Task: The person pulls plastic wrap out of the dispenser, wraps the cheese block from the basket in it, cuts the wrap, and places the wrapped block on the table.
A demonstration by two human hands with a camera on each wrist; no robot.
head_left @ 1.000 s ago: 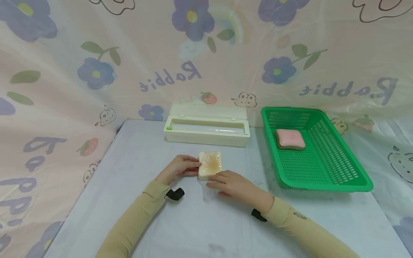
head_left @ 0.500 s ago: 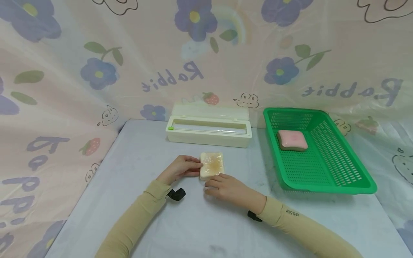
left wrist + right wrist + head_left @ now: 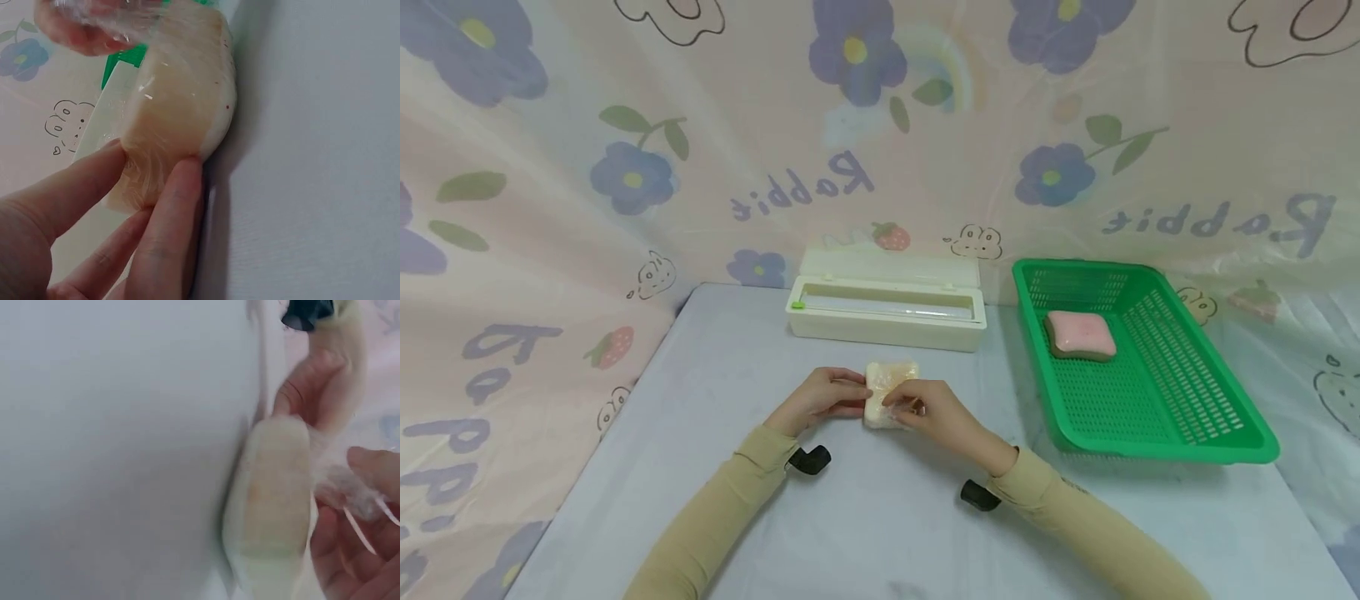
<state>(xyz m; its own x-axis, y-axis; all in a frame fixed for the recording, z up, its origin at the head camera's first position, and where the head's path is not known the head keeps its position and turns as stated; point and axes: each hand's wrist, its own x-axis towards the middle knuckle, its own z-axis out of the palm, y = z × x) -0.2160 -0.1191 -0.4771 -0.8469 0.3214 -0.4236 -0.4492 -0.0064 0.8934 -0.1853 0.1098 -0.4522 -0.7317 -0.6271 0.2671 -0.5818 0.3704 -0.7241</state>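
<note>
A cream, bread-like block (image 3: 880, 409) with a tan top lies on the table, wrapped in clear cling film. From its left side my left hand (image 3: 824, 395) holds it; in the left wrist view the thumb and fingertips (image 3: 185, 172) press its film-covered end. My right hand (image 3: 942, 411) is over the block's right part and pinches a gathered bit of cling film (image 3: 351, 487) between thumb and fingers. That film stretches up off the block in the left wrist view.
Behind the block stands a white cling film dispenser box (image 3: 887, 330) with its lid up and a roll inside. To the right is a green plastic basket (image 3: 1157, 450) holding a pink-topped, bread-like block (image 3: 1081, 333). A patterned curtain (image 3: 925, 183) hangs behind the table.
My right hand has moved from the block's near edge up over its right part, lifting a bit of film. My left hand stays at the left side.
</note>
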